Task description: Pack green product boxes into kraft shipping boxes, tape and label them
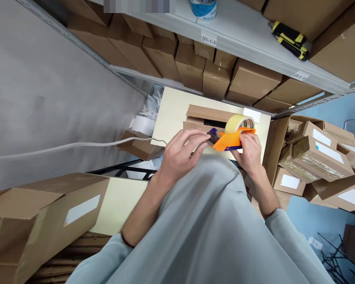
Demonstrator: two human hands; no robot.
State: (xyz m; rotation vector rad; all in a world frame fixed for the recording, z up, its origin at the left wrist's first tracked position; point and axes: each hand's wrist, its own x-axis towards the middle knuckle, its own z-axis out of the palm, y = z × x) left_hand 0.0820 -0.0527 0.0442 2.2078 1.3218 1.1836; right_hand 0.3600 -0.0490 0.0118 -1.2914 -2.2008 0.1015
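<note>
An orange tape dispenser (232, 140) with dark blue parts carries a roll of yellowish packing tape (234, 123). My right hand (250, 152) is closed around its near right side. At the dispenser's dark front end, the curled fingers and thumb of my left hand (183, 152) meet it; whether the tape's loose end is between them cannot be made out. Just behind and below the dispenser lies a cardboard box (207, 112) with its flaps up and a dark gap showing between them, partly covered by my hands. It rests on a cream table (170, 114).
Above the table, a metal shelf (239, 39) holds a blue tape roll (204, 10) and black-yellow utility knives (291, 39). Packed cartons (321, 157) are piled at right. An open carton (53, 213) stands at left; a white cable (77, 148) crosses from the wall.
</note>
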